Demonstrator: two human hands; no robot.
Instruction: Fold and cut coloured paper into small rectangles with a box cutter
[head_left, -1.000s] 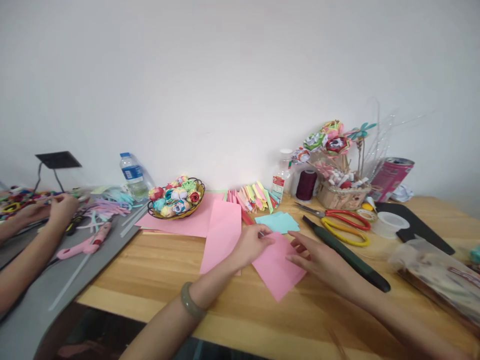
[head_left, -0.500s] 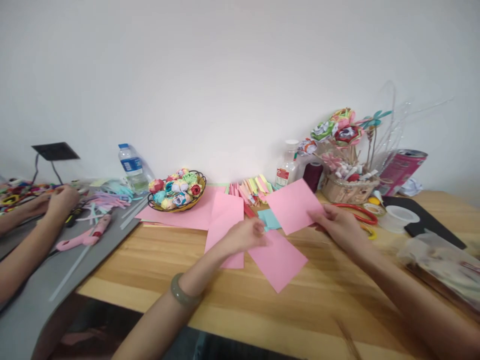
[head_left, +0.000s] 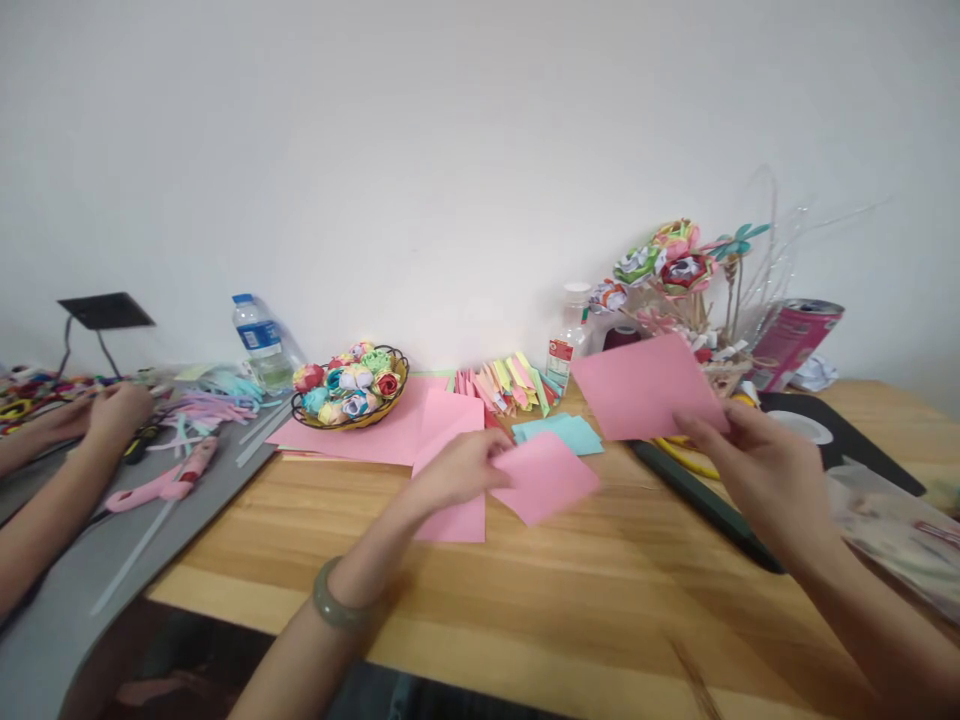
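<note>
My left hand [head_left: 466, 468] pinches the left corner of a pink paper square [head_left: 546, 478], which is lifted and a little blurred. Farther right, my right hand [head_left: 757, 460] holds a second pink paper square [head_left: 646, 385] by its lower right corner, raised above the wooden table [head_left: 525, 610]. Blue paper pieces [head_left: 562, 433] lie just behind the left square. Partly under my left hand is a folded pink sheet [head_left: 454, 515]. Beneath my right hand lies a long dark green tool [head_left: 705, 505], its far end by the held square.
A basket of paper flowers [head_left: 352, 388], folded paper strips [head_left: 506, 383] and a glass bottle [head_left: 568, 330] stand along the wall. At right are a flower arrangement [head_left: 682, 270] and a pink can [head_left: 799, 345]. Another person's hands [head_left: 112, 415] work at left near a pink glue gun [head_left: 169, 482].
My left hand has picked up the pink square that lay on the table. My right hand has moved right with its square, uncovering the blue pieces and the dark green tool.
</note>
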